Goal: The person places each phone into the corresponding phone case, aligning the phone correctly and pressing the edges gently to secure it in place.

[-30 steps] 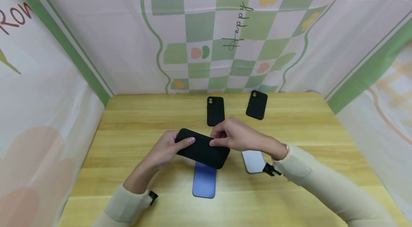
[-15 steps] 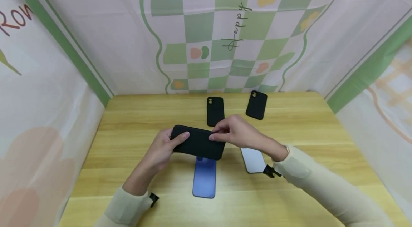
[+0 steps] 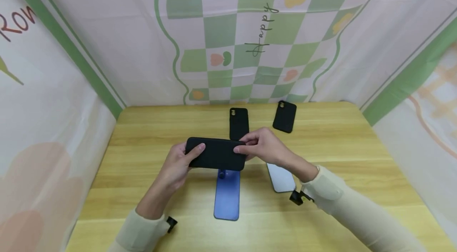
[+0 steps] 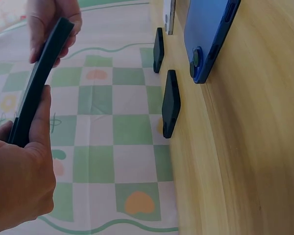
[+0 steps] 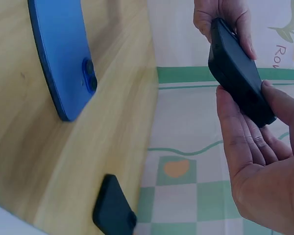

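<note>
My left hand (image 3: pixel 175 168) grips one end of a black phone case (image 3: pixel 219 156), thumb over the plain black face turned up to the head camera. At the other end my right hand (image 3: pixel 265 147) pinches the case's far corner between thumb and fingers. In the right wrist view the case (image 5: pixel 235 71) slants between both hands, the right fingers behind it. The left wrist view shows it edge-on, raised off the table. Cannot tell whether a phone sits inside. Just below it in the head view lies a blue phone (image 3: pixel 227 198), camera end partly covered.
Two more black phone cases, a middle one (image 3: pixel 239 123) and a right one (image 3: pixel 285 116), lie toward the wooden table's (image 3: pixel 160 125) back edge. A white phone-shaped slab (image 3: pixel 281 178) lies under the right forearm. Printed cloth (image 3: pixel 221 29) hangs behind.
Both hands have levelled the tilted phone case and moved it slightly left and away from the body. More of the blue phone's camera end now shows. The right fingers stay at the same end.
</note>
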`<control>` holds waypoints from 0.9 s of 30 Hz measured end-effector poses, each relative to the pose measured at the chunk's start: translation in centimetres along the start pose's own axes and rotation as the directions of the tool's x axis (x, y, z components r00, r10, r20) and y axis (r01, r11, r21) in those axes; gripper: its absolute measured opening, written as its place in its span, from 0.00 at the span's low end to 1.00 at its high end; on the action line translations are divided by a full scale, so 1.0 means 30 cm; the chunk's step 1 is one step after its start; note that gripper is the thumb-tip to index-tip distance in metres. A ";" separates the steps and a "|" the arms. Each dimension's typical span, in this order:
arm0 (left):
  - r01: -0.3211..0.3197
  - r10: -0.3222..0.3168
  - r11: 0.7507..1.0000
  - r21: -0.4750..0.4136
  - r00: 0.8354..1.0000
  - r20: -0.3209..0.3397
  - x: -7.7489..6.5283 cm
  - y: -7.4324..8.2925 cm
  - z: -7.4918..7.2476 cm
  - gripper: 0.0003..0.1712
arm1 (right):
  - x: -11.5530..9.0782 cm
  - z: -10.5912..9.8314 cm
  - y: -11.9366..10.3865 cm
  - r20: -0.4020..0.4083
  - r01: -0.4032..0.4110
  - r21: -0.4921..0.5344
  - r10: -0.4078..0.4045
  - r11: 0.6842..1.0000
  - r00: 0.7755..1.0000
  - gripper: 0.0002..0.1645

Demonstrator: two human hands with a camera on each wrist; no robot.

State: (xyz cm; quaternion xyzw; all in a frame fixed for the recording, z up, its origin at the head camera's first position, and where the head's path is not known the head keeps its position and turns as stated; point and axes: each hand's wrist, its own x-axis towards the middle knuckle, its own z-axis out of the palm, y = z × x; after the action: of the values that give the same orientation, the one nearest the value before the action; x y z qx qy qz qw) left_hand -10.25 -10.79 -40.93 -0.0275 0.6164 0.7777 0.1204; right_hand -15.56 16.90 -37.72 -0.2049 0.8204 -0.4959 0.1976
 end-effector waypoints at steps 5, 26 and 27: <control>-0.001 0.001 1.000 -0.006 1.000 0.003 -0.001 -0.002 0.003 0.15 | -0.003 0.003 0.013 -0.017 -0.030 0.098 0.032 0.995 0.999 0.14; 0.024 -0.023 1.000 -0.018 0.999 0.024 -0.009 -0.005 0.017 0.15 | -0.019 0.001 0.026 -0.022 -0.016 0.177 0.020 0.984 1.000 0.09; 0.025 -0.024 0.999 -0.024 0.999 0.026 -0.009 -0.005 0.018 0.16 | -0.019 -0.001 0.027 -0.018 -0.013 0.178 0.017 0.984 1.000 0.10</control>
State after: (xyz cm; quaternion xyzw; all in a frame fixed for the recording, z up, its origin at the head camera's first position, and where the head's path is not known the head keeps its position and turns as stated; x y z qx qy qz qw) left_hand -9.91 -10.28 -40.90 -0.0266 0.6050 0.7838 0.1375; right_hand -15.21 17.57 -38.38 -0.1754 0.7761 -0.5678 0.2111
